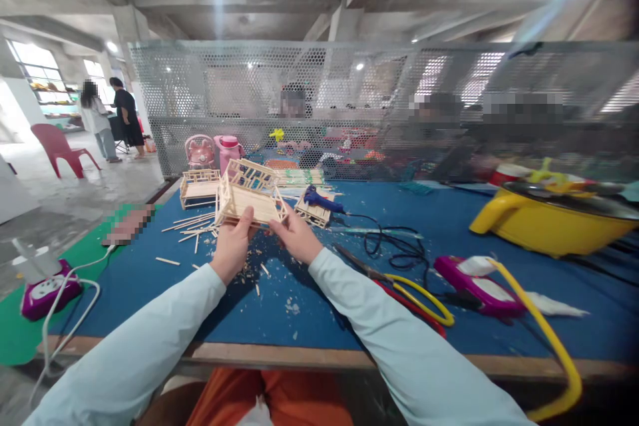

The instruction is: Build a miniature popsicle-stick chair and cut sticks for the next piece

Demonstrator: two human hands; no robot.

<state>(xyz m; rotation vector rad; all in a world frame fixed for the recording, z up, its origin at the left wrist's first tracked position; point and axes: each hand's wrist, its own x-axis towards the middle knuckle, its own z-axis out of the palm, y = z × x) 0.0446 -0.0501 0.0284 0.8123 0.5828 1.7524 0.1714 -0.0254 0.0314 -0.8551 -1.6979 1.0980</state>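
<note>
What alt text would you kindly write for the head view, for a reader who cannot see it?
The left hand and right hand hold a small stick-built furniture model above a blue table strewn with loose sticks. A similar model, a blue glue gun and a yellow pot sit farther back, before a mesh screen.

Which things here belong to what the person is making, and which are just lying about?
In use: wooden model, held by left hand and right hand; probably loose sticks; glue gun.
Lying about: yellow pot; pink bottle; power strip.
</note>
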